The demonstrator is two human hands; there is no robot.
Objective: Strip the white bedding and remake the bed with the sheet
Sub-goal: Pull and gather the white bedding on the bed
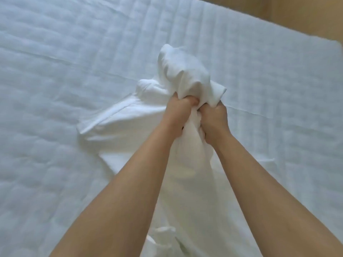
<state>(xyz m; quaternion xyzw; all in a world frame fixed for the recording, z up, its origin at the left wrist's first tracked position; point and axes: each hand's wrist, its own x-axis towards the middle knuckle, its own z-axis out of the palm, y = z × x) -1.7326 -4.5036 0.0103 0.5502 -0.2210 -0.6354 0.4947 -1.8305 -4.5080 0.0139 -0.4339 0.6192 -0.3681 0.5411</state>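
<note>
A quilted white mattress pad [55, 75] fills the left and centre of the frame, its stitched squares faintly visible and a long crease running across it from the left edge toward the middle. On it, left of centre, a flat hemmed part of the white sheet [118, 125] lies spread, one corner pointing toward the left edge. At the centre of the frame the sheet is gathered into a bunch that rises above both fists and droops toward the upper middle. The left hand [178, 115] is clenched around that bunch, fingers curled into the cloth. Just beside it, almost touching, the right hand [215, 121] is clenched on the same bunch. More sheet hangs between the two bare forearms down to the bottom edge. In the upper right corner, past the mattress edge, a tan surface [306, 13] shows.
</note>
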